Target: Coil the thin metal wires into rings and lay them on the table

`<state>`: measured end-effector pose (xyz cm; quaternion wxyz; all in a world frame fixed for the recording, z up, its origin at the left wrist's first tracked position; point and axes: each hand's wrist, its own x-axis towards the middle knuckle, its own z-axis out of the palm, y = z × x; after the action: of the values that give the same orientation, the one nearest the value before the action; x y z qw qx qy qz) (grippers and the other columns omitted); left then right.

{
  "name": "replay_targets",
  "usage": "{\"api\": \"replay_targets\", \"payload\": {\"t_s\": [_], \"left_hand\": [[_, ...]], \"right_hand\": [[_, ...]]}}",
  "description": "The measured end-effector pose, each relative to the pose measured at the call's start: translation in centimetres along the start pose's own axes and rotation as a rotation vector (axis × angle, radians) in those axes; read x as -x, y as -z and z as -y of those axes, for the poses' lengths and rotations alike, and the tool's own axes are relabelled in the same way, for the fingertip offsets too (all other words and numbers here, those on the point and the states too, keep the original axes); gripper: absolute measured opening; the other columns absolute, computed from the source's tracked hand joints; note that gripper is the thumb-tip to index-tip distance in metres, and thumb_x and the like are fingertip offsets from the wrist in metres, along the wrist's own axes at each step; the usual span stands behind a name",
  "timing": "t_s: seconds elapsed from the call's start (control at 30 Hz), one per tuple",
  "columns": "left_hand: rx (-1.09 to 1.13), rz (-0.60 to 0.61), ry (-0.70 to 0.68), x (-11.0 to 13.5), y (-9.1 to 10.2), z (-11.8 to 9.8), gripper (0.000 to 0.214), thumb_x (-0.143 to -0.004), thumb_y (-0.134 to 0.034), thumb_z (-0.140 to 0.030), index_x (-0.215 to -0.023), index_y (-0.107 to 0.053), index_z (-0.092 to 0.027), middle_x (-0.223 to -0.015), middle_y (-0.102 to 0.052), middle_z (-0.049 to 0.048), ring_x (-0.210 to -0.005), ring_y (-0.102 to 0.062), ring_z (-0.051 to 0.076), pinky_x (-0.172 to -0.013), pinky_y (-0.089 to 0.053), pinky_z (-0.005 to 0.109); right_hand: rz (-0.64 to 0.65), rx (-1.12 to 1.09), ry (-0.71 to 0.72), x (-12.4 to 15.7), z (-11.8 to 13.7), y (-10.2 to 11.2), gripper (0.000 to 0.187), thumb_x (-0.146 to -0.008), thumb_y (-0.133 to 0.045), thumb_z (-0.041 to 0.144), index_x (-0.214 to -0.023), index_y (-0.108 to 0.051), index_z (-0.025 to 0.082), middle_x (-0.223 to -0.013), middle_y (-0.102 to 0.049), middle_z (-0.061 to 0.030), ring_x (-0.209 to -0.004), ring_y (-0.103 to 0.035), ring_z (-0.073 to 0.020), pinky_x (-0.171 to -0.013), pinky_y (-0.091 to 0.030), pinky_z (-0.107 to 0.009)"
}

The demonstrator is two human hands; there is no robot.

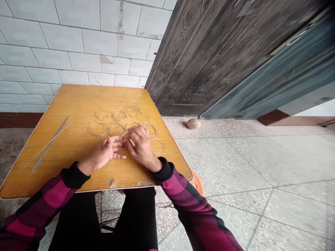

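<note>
Nine wire rings [97, 129] lie flat on the yellow wooden tabletop [78, 104] ahead of my hands: four in the far row, four in the near row, one just beyond my right fingers. The far-left one may be doubled; can't tell. A tenth ring [114, 148] sits at my left hand [106, 153], which is narrow, fingers curled and apparently holding it. My right hand [140, 144] is narrow too, fingertips beside that ring; can't tell if it has a grip. Two bundles of straight wires [45, 146] lie left of my left hand, strand count unclear. Risks: thin springy wire could slip from my fingers, or my right hand could snag nearby rings and shift them. Loose wires could slide off the table edge if knocked.
</note>
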<state>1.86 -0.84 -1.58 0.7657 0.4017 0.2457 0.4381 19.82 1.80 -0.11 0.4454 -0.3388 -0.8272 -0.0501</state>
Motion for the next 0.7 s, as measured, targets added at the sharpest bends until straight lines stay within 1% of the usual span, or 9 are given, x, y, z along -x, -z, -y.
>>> {"api": "replay_targets", "payload": {"t_s": [0.07,0.13,0.2,0.5,0.6,0.7], "left_hand": [[0.002,0.004,-0.003,0.04,-0.03,-0.02,0.081,-0.063,-0.068,-0.078,-0.115,-0.064,-0.016,-0.119,-0.063,0.0191,-0.11,-0.06,0.032,-0.081,-0.054,0.04],[0.0,-0.007,0.001,0.04,0.01,0.02,0.078,-0.065,-0.068,-0.076,-0.114,-0.064,-0.016,-0.118,-0.064,0.0186,-0.109,-0.06,0.032,-0.082,-0.053,0.041],[0.0,-0.018,0.005,0.0,0.11,0.08,0.076,-0.067,-0.068,-0.076,-0.113,-0.065,-0.016,-0.116,-0.065,0.0182,-0.106,-0.062,0.03,-0.081,-0.052,0.04],[0.028,-0.017,0.024,-0.28,0.28,-0.15,0.077,-0.062,-0.075,-0.072,-0.109,-0.067,-0.012,-0.112,-0.065,0.0173,-0.102,-0.062,0.028,-0.079,-0.052,0.036],[0.069,0.0,0.087,-0.24,0.25,-0.51,0.072,-0.066,-0.075,-0.069,-0.111,-0.066,-0.013,-0.114,-0.065,0.0173,-0.107,-0.061,0.028,-0.085,-0.052,0.039],[0.105,0.026,0.183,-0.16,0.3,-0.71,0.067,-0.07,-0.074,-0.067,-0.11,-0.065,-0.014,-0.112,-0.066,0.0166,-0.108,-0.061,0.028,-0.09,-0.05,0.043]], "right_hand": [[-0.01,-0.001,-0.014,0.04,-0.08,-0.09,0.011,-0.087,-0.052,0.015,-0.082,-0.058,0.023,-0.084,-0.065,-0.0036,-0.096,-0.062,-0.0233,-0.106,-0.037,-0.051],[-0.007,-0.01,-0.019,0.05,-0.08,-0.09,0.011,-0.087,-0.053,0.015,-0.082,-0.058,0.022,-0.085,-0.065,-0.004,-0.097,-0.062,-0.0236,-0.106,-0.037,-0.051],[0.009,-0.02,-0.027,0.04,0.0,-0.02,0.011,-0.087,-0.053,0.015,-0.082,-0.059,0.023,-0.087,-0.066,-0.004,-0.098,-0.062,-0.0237,-0.107,-0.036,-0.052],[0.022,-0.018,-0.033,-0.14,0.19,0.2,0.011,-0.089,-0.052,0.017,-0.083,-0.058,0.023,-0.086,-0.067,-0.004,-0.095,-0.063,-0.0226,-0.107,-0.037,-0.05],[-0.011,0.018,-0.003,-0.09,-0.01,0.17,0.011,-0.089,-0.052,0.016,-0.083,-0.058,0.023,-0.086,-0.066,-0.0036,-0.095,-0.062,-0.0217,-0.106,-0.037,-0.05],[-0.018,0.104,0.09,0.0,-0.13,0.19,0.011,-0.088,-0.052,0.014,-0.086,-0.058,0.024,-0.087,-0.066,-0.003,-0.097,-0.062,-0.0218,-0.108,-0.035,-0.051]]}}
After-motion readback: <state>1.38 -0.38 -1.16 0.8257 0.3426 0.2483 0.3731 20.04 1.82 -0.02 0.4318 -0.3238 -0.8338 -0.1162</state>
